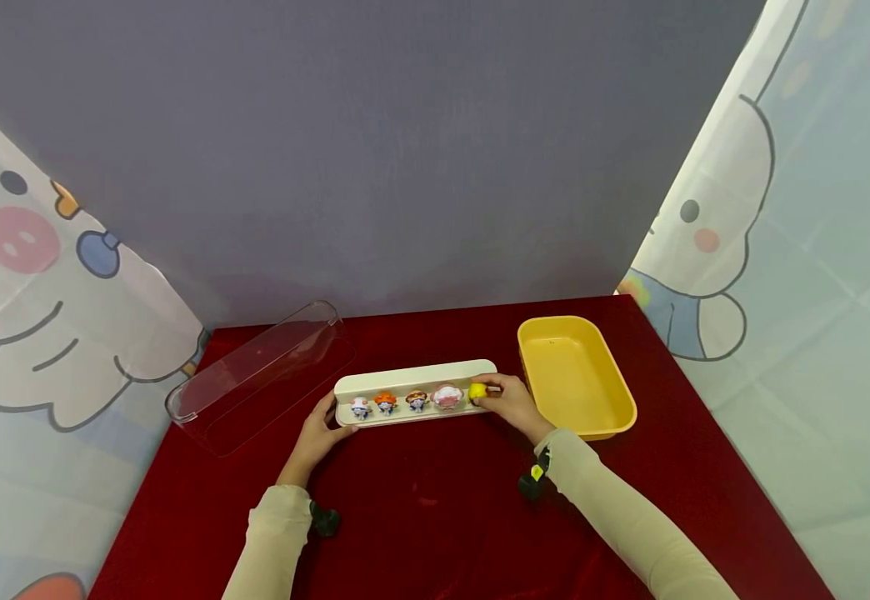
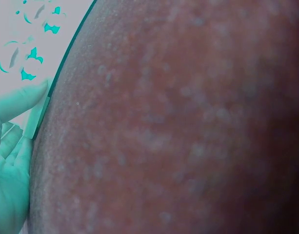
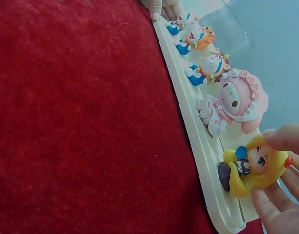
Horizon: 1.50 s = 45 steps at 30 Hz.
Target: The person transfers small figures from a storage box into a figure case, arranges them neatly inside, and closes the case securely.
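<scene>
A long cream display stand (image 1: 414,375) carries a row of small figurines. My left hand (image 1: 317,440) grips the stand's left end, thumb along the front edge. At the right end, my right hand (image 1: 513,406) pinches a yellow-haired figurine (image 3: 259,165) by its hair, thumb on one side and fingers on the other. The figurine's dark base is at the stand's surface; contact is hard to tell. Beside it sits a pink-bonneted figurine (image 3: 237,100). Further left come three blue-and-white cat figurines, one with a brown hat (image 3: 210,63), one orange-topped (image 3: 200,38), one white-capped (image 1: 360,406).
A yellow plastic tray (image 1: 570,367) stands right of the stand, close to my right forearm. On the left lies a clear plastic cover (image 1: 262,367). Red cloth (image 1: 420,508) covers the table, with a grey wall (image 1: 405,167) behind and printed curtains (image 1: 817,333) at both sides.
</scene>
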Motion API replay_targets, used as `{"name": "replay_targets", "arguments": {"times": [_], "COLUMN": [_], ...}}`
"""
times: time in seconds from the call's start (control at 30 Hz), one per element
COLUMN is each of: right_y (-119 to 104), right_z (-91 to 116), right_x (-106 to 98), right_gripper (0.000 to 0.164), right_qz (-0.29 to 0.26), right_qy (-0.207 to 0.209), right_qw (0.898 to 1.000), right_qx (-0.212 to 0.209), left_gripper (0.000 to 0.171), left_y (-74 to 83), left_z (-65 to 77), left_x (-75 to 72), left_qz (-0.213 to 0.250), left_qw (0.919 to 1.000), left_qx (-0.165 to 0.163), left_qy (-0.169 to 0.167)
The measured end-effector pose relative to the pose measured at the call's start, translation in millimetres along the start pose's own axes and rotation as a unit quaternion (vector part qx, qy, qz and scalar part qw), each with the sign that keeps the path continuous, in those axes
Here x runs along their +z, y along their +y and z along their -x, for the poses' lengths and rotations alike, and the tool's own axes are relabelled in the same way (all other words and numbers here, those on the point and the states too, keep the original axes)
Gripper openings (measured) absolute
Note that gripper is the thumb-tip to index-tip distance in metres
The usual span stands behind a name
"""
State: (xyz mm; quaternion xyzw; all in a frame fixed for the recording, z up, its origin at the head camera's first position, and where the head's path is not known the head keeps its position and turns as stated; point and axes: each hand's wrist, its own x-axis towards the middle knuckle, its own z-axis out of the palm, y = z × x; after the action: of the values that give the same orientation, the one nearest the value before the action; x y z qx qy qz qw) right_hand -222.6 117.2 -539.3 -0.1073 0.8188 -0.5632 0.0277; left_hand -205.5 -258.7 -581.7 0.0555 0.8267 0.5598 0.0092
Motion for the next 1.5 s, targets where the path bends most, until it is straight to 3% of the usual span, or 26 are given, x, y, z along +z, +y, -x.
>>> {"name": "replay_targets", "arguments": {"times": [0.3, 0.37, 0.5, 0.67, 0.93, 1.1, 1.27, 1.5], "right_y": [1, -1, -1, 2, -4, -26, -35, -12], "right_z": [-1, -1, -1, -1, 1, 10, 16, 12], "right_x": [1, 0, -1, 0, -5, -13, -18, -14], "right_gripper": [0.033, 0.034, 0.034, 0.032, 0.03, 0.032, 0.033, 0.034], "right_qz": [-0.008, -0.018, -0.024, -0.031, -0.051, -0.078, -0.083, -0.104], "right_qy": [0.002, -0.001, -0.003, 0.002, -0.003, -0.003, 0.016, 0.073], "right_qw": [1.0, 1.0, 1.0, 0.999, 0.999, 0.997, 0.996, 0.992], "right_qx": [0.002, 0.003, -0.002, -0.012, -0.018, -0.023, -0.03, 0.006], "left_gripper": [0.089, 0.087, 0.087, 0.089, 0.083, 0.082, 0.083, 0.087], "left_y": [-0.8, 9.4, 12.2, 2.1, 35.4, 41.0, 35.6, 3.9], "left_z": [-0.3, 3.0, 3.7, -0.5, 11.1, 13.4, 10.3, -0.8], "left_x": [-0.5, -0.7, -1.5, -1.8, -1.9, -1.6, -1.8, -1.7], "left_qz": [-0.005, -0.01, -0.012, -0.01, -0.009, -0.005, -0.001, -0.003], "left_qw": [1.0, 0.9999, 0.9999, 0.9998, 0.9998, 0.9997, 0.9999, 0.9998], "left_qx": [0.005, 0.004, -0.004, -0.014, -0.005, -0.012, -0.001, -0.015], "left_qy": [-0.002, -0.004, -0.01, -0.01, -0.017, -0.019, -0.014, -0.008]}}
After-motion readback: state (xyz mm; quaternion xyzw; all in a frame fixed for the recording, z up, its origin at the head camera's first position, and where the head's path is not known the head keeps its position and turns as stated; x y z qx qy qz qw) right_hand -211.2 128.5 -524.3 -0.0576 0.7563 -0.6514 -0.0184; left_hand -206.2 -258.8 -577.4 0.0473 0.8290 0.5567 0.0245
